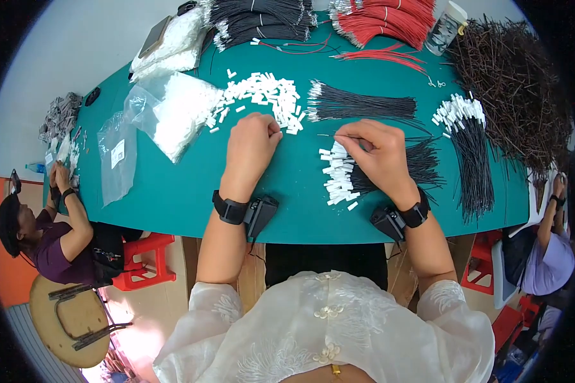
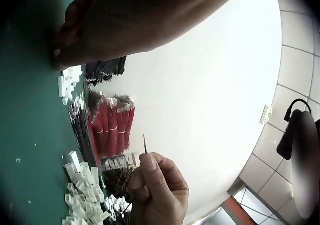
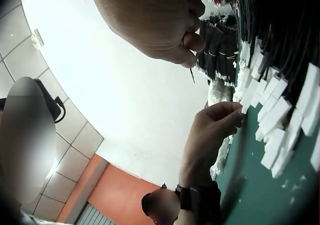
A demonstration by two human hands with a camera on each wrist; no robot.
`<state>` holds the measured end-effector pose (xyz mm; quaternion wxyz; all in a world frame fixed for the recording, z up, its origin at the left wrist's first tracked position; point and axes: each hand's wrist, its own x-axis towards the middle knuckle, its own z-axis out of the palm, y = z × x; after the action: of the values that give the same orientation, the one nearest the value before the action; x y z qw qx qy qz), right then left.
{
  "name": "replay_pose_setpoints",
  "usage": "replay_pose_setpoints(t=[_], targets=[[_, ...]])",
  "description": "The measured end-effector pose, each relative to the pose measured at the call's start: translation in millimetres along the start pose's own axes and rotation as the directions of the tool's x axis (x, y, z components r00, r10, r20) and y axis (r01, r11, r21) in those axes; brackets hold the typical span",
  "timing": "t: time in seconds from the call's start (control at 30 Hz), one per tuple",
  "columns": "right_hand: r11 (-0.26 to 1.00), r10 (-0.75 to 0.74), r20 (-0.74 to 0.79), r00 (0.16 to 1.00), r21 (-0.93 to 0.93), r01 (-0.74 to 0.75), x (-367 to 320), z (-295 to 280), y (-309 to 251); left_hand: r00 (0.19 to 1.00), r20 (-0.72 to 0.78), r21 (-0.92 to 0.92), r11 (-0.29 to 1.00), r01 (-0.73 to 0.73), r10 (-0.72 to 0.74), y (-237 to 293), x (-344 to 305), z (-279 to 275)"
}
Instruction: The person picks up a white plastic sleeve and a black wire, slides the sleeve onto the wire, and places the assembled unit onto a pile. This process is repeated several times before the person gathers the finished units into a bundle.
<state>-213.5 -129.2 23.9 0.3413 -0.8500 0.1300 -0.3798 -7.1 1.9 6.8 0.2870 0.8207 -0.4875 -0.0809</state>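
My right hand [image 1: 380,153] pinches a thin black wire [image 2: 145,146] between thumb and index finger. The wire's bare metal tip sticks out past the fingertips, toward the left hand. My left hand [image 1: 252,143] is at the near edge of a loose pile of small white plastic connector housings [image 1: 262,89], its thumb and fingers bent close together. I cannot tell whether a housing is between them. Below the right hand lies a bunch of black wires with white housings [image 1: 340,175] on their ends, partly covered by that hand.
Black wires [image 1: 367,105] lie beyond the right hand, and a bundle with white ends [image 1: 469,153] lies farther right. Bags of housings [image 1: 185,108] are at left. Red wire bundles [image 1: 383,22], black bundles [image 1: 262,19] and a brown tangled heap [image 1: 511,83] line the back. People sit at both sides.
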Motion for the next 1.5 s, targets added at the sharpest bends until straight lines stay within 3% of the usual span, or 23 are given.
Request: replay_pose_setpoints(t=[0.23,0.33,0.37,0.47,0.63,0.77,0.9,1.0,1.17,1.27,1.5], targets=[[1.0,-0.002,-0.011,1.0,0.009,0.002,0,1,0,0.997,0.06,0.019,0.998,0.055,-0.056,12,1,-6],[1.0,0.014,-0.016,1.0,0.002,-0.014,1,0,-2,0.999,0.021,-0.327,0.944,0.041,-0.036,20,0,-8],[1.0,0.021,-0.018,1.0,-0.002,-0.022,1,-1,-3,0.999,0.02,-0.33,0.943,0.04,-0.035,20,0,-5],[1.0,0.027,-0.024,0.999,-0.008,-0.028,1,-2,-6,0.996,0.082,-0.743,0.668,0.047,0.021,20,0,4],[0.999,-0.009,-0.043,0.999,-0.039,0.008,2,-4,-7,0.992,0.109,-0.788,0.614,0.046,0.067,25,-2,7],[0.998,-0.037,-0.06,0.997,-0.046,0.035,3,-3,-7,0.993,0.106,-0.878,0.472,0.073,0.045,29,-3,7],[1.0,0.001,-0.064,0.998,-0.03,-0.002,2,-1,-4,0.989,0.147,-0.934,0.33,0.141,-0.006,29,-2,9],[0.997,0.077,-0.049,0.996,0.034,-0.075,1,0,-6,0.964,0.252,-0.96,0.099,0.26,-0.086,28,-4,14],[0.978,0.186,-0.015,0.983,0.101,-0.183,1,-2,-7,0.956,0.281,-0.955,0.076,0.288,-0.09,28,-5,16],[0.959,0.239,-0.005,0.971,0.156,-0.236,0,-1,-8,0.948,0.296,-0.928,0.198,0.315,-0.122,28,-5,14],[0.93,0.303,0.014,0.953,0.212,-0.299,-2,-1,-6,0.954,0.277,-0.935,0.198,0.295,-0.117,36,-7,13]])
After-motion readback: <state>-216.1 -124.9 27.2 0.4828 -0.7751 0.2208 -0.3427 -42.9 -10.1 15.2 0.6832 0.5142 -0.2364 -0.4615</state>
